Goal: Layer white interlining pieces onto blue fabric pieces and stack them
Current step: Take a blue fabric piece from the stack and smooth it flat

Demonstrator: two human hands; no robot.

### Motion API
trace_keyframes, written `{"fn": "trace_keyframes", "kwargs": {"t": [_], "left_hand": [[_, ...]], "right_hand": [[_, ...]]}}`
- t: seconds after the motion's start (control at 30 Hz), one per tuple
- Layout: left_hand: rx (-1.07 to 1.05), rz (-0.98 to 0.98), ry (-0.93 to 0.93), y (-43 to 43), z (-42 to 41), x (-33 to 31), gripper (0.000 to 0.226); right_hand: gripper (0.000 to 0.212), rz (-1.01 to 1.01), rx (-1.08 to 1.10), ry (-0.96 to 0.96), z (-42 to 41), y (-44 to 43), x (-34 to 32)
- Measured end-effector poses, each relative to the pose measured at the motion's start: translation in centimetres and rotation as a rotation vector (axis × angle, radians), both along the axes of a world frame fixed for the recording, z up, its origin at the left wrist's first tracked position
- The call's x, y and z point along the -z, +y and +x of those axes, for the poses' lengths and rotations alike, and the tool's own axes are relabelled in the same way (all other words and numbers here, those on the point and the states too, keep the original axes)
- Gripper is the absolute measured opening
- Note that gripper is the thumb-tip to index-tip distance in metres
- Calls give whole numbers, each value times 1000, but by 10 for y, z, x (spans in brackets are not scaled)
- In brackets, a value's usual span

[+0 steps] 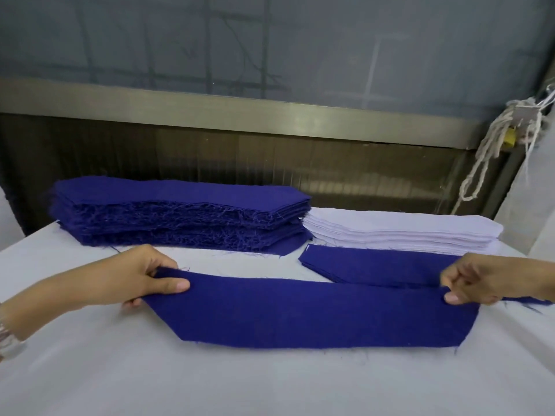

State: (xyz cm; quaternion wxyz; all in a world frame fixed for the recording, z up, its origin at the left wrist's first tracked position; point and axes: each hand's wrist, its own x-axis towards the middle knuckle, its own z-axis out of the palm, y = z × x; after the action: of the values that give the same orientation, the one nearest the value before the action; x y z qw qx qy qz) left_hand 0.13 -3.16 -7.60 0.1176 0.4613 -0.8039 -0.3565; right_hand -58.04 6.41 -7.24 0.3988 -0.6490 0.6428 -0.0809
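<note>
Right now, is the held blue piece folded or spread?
Spread: the blue piece stretches full length between the left hand and right hand, each pinching an upper corner; no fold shows.

The blue fabric piece [300,313] is matt woven cloth with frayed, thready edges, as is the blue fabric stack [180,205]. The white interlining stack [399,232] looks smooth and matt. White cloth covers the table [270,385]; the metal rail [240,115] looks dull and brushed.

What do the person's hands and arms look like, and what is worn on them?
Both hands are bare: the left hand and the right hand show no gloves or rings. At the left wrist a pale, patterned cuff shows; sleeve or band, I cannot tell. The right forearm is uncovered.
</note>
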Motion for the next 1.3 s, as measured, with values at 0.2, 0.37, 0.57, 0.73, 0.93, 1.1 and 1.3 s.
{"fn": "trace_keyframes", "kwargs": {"t": [0.2, 0.37, 0.57, 0.73, 0.93, 1.1, 1.3], "left_hand": [[-84, -16, -91, 5, 2, 10, 39], [-103, -208, -140, 2, 3, 17, 62], [-110, -350, -184, 2, 6, 21, 61], [-155, -341, -195, 1, 9, 22, 60], [-185, -355, -217, -3, 18, 17, 59], [-201, -357, -243, -10, 33, 12, 48], [-154, -394, -264, -11, 32, 4, 40]], "right_hand": [[36, 53, 40, 104, 12, 1, -3], [38, 82, 57, 139, 14, 2, -4], [41, 81, 79, 123, 12, 2, -2], [40, 107, 80, 93, 12, 3, -2], [43, 115, 116, 121, 11, 2, -2], [46, 125, 137, 148, 14, 3, -4], [46, 137, 141, 187, 21, 7, -12]]}}
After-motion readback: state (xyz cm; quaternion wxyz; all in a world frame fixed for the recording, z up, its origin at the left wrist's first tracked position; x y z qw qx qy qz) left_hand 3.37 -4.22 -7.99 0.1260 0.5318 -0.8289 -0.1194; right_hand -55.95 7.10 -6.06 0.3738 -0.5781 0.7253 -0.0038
